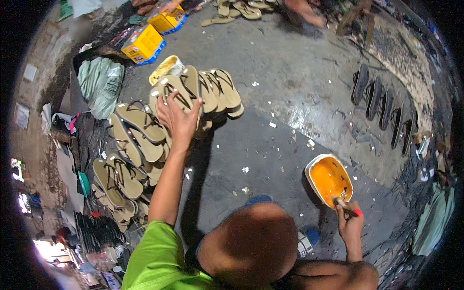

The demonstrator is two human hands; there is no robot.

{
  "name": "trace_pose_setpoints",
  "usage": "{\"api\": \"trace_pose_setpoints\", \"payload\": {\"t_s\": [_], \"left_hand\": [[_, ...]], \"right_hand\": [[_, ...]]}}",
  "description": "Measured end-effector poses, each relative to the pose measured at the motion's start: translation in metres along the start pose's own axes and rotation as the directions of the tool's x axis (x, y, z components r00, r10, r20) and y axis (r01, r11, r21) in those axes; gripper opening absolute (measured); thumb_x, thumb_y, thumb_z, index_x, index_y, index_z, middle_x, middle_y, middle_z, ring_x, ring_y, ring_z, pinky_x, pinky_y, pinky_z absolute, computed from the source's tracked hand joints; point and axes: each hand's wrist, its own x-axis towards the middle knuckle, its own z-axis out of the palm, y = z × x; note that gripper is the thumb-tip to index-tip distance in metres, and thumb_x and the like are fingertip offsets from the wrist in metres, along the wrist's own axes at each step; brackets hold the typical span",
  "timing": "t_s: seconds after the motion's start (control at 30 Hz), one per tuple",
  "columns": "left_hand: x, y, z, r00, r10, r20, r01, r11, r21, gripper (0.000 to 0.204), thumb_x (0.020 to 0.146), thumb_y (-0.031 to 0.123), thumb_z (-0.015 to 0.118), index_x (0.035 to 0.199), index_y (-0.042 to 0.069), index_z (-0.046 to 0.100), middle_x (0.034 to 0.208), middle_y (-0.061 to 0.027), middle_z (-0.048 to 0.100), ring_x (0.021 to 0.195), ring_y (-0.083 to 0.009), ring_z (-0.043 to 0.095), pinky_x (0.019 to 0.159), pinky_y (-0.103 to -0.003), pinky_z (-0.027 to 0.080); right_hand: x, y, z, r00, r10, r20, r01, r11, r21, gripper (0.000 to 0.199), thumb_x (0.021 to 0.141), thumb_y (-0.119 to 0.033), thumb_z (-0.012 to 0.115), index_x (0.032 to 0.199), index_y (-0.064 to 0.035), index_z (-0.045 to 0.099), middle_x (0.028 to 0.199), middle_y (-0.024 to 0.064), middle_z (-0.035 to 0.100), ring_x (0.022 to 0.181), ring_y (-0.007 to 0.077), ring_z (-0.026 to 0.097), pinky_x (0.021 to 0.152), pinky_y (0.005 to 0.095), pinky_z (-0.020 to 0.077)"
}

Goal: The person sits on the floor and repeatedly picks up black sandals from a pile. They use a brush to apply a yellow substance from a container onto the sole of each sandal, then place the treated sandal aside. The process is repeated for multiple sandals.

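Observation:
My left hand (178, 118) reaches up to a pile of tan sandals (220, 92) with dark thin straps. Its thumb and fingers are closed about the heel end of one tan sandal (192, 79) on top of the pile. At the right, my right hand (351, 224) grips a brush (342, 204), whose red-tipped handle sticks out past the fingers. The brush's head is down in a white-rimmed tub (325, 174) of orange, glue-like stuff, at the tub's near edge. The bristles are partly hidden in it.
More tan sandals (140, 128) lie stacked at the left. A yellow-smeared container (166, 69) sits behind the pile, and yellow-and-blue boxes (144, 44) stand beyond. Dark sandals (372, 96) form a row at far right. White scraps dot the grey floor (251, 145).

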Motion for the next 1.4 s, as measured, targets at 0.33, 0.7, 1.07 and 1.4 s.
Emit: {"api": "trace_pose_setpoints", "payload": {"t_s": [0.33, 0.7, 1.07, 1.4], "left_hand": [[0.058, -0.122, -0.131, 0.979, -0.006, 0.203, -0.078, 0.912, 0.404, 0.078, 0.076, 0.041, 0.076, 0.142, 0.010, 0.050, 0.156, -0.0376, 0.005, 0.146, -0.0538, 0.004, 0.116, -0.061, 0.013], [-0.093, -0.043, -0.120, 0.743, 0.353, 0.569, -0.043, 0.873, -0.486, 0.068, 0.068, 0.007, 0.070, 0.134, 0.008, 0.054, 0.124, -0.0134, 0.053, 0.112, -0.0302, 0.054, 0.096, -0.038, 0.044], [-0.165, -0.061, -0.030, 0.582, 0.356, 0.731, 0.009, 0.896, -0.444, 0.073, 0.073, 0.027, 0.086, 0.137, 0.008, 0.056, 0.132, -0.0212, 0.057, 0.122, -0.0351, 0.053, 0.101, -0.043, 0.042], [-0.100, 0.142, -0.074, 0.248, 0.481, 0.841, 0.916, 0.166, -0.365, 0.065, 0.096, 0.056, 0.054, 0.133, 0.003, 0.052, 0.115, -0.0113, 0.067, 0.101, -0.0193, 0.066, 0.089, -0.034, 0.053]], "right_hand": [[-0.098, -0.077, 0.086, 0.983, -0.020, -0.180, 0.081, 0.936, 0.343, 0.011, 0.087, -0.010, 0.072, 0.095, -0.0029, 0.072, 0.086, 0.0122, 0.064, 0.073, 0.0264, 0.062, 0.065, 0.0361, 0.0478], [-0.103, -0.074, 0.082, 0.904, 0.007, -0.428, 0.136, 0.943, 0.304, 0.017, 0.085, -0.016, 0.076, 0.097, -0.0056, 0.070, 0.084, 0.0130, 0.065, 0.073, 0.0294, 0.063, 0.065, 0.0372, 0.0495], [-0.128, -0.053, 0.082, 0.968, 0.125, -0.215, -0.073, 0.969, 0.235, 0.018, 0.086, -0.018, 0.072, 0.099, -0.0054, 0.070, 0.086, 0.0139, 0.065, 0.080, 0.0342, 0.064, 0.071, 0.0403, 0.0527], [-0.066, -0.109, 0.011, 0.927, 0.373, -0.040, -0.104, 0.358, 0.928, 0.035, 0.090, -0.024, 0.071, 0.109, 0.0053, 0.066, 0.100, 0.0086, 0.069, 0.093, 0.0150, 0.064, 0.084, 0.0322, 0.0507]]}}
